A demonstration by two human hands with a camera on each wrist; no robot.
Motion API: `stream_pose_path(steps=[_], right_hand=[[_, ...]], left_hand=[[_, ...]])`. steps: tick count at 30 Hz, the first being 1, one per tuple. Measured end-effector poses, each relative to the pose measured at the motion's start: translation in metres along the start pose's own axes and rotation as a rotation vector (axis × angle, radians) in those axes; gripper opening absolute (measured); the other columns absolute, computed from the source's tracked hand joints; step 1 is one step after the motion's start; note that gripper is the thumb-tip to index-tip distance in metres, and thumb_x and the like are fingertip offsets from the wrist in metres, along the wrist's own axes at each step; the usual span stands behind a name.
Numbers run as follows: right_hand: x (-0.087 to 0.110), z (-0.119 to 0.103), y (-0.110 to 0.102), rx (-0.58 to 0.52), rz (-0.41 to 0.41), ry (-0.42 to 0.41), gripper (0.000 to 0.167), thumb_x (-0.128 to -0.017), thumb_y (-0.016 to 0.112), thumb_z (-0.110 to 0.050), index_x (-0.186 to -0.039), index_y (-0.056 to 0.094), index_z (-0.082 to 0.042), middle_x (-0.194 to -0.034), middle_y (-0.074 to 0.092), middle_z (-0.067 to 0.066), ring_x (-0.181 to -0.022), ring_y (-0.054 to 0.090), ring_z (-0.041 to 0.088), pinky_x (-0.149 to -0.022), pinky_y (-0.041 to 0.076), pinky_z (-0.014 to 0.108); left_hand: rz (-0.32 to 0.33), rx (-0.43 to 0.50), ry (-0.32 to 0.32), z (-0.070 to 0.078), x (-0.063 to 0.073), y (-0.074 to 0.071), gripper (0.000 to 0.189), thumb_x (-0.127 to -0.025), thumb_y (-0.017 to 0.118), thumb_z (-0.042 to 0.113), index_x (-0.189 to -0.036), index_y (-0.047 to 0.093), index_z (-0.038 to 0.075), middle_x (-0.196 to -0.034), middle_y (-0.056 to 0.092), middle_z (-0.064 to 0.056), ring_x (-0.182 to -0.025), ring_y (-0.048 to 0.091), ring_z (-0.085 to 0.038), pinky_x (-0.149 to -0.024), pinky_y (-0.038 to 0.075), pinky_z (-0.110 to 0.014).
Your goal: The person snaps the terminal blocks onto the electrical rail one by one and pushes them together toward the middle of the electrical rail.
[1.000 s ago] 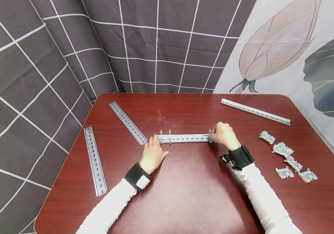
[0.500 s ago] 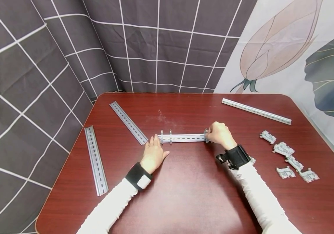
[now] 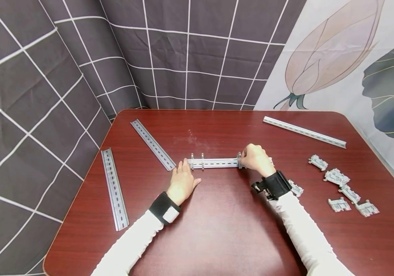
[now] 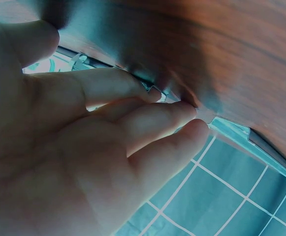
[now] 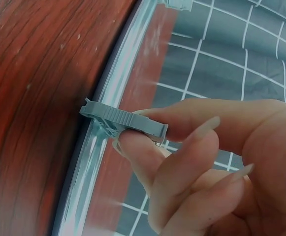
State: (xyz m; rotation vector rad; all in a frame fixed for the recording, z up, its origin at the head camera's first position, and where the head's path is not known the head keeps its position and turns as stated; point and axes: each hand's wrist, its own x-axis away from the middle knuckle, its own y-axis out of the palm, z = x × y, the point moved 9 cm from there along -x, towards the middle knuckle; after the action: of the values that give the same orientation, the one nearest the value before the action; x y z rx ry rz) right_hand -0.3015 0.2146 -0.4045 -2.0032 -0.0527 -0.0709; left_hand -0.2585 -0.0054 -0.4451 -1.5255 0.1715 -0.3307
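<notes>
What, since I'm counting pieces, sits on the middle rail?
On the middle rail, two pieces stand near the left end; the right grip pinches a third piece across the rail. Anything beneath the left fingers is hidden.

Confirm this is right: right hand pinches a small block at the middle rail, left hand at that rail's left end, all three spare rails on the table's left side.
Not all three: the head view shows one spare rail at the back right of the table; only the other two lie on its left. The right hand, block and left hand are as you say.
</notes>
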Motion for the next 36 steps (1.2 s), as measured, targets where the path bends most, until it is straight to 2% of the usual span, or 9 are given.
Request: stream_pose_path(steps=[10,31,33,36], right_hand=[[-0.003,-0.012,0.0,0.003,0.011,-0.046,0.023,-0.074,0.062,-0.013,-0.051,0.055,-0.016,-0.049,0.053,-0.004,-0.054,0.054,0.02,-0.051,0.039,0.029],[-0.003,-0.028,0.007,-0.002,0.024,-0.041,0.029,-0.075,0.064,-0.017,-0.05,0.05,-0.018,-0.052,0.044,-0.007,-0.054,0.048,0.017,-0.047,0.036,0.028],[-0.001,-0.029,0.005,0.009,0.055,-0.037,0.03,-0.077,0.068,-0.021,-0.051,0.052,-0.016,-0.052,0.046,-0.005,-0.053,0.049,0.018,-0.045,0.037,0.029],[0.004,-0.037,-0.002,0.047,0.148,-0.038,0.033,-0.078,0.073,-0.03,-0.055,0.057,-0.011,-0.054,0.054,0.002,-0.052,0.056,0.024,-0.042,0.041,0.035]], left_hand=[[0.0,0.008,-0.007,0.0,-0.002,-0.002,0.075,-0.094,0.055,0.046,-0.141,0.04,-0.01,-0.151,0.038,-0.022,-0.139,0.04,-0.033,-0.111,0.036,-0.045],[-0.005,0.008,-0.014,-0.002,-0.001,-0.004,0.074,-0.094,0.055,0.046,-0.141,0.04,-0.009,-0.152,0.037,-0.022,-0.14,0.04,-0.033,-0.112,0.036,-0.044],[-0.002,0.012,-0.011,-0.001,-0.001,-0.004,0.074,-0.094,0.055,0.046,-0.141,0.041,-0.009,-0.151,0.038,-0.022,-0.139,0.041,-0.033,-0.111,0.036,-0.044],[-0.004,0.01,-0.006,-0.001,0.001,-0.003,0.073,-0.094,0.055,0.045,-0.14,0.041,-0.01,-0.151,0.039,-0.022,-0.139,0.041,-0.033,-0.111,0.036,-0.044]])
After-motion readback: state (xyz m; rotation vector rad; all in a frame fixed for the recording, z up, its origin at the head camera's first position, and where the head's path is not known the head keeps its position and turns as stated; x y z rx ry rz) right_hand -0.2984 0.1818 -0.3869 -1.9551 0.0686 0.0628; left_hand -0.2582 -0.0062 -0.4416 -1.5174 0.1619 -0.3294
